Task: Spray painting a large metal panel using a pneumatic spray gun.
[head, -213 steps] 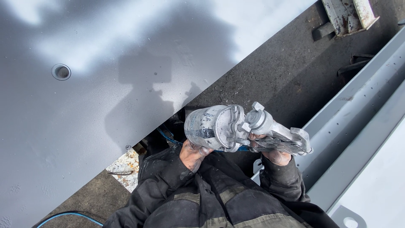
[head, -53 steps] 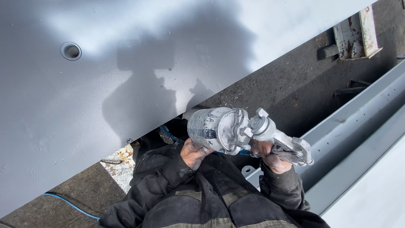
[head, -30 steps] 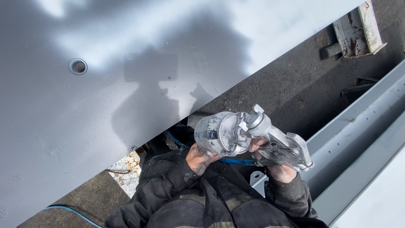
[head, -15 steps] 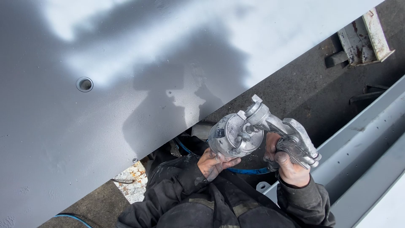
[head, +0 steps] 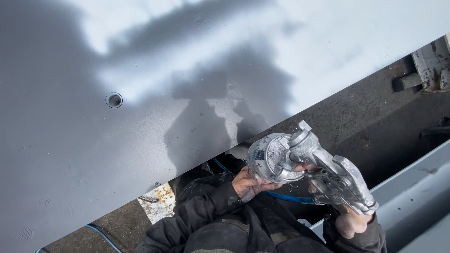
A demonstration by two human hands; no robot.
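Observation:
I hold a paint-coated spray gun (head: 328, 173) in front of my chest. My right hand (head: 349, 220) is wrapped around its handle at the lower right. Its round cup (head: 272, 157) is tipped so the lid faces up toward me, and my left hand (head: 248, 183) grips the cup from below. The gun's nozzle end points up and to the left, toward the edge of a large grey-painted metal panel (head: 140, 93). Both hands are smeared with paint.
The grey panel fills the upper left and has a small round hole (head: 114, 100). A blue hose (head: 290, 199) runs under the gun. Dark ground lies right of the panel, with a grey steel beam (head: 412, 187) at lower right and rusty metal pieces (head: 431, 65) at the top right.
The cup has turned from lying sideways to facing lid-up toward me. The gun has shifted right and slightly down, and my view has swung so the panel's hole sits further right.

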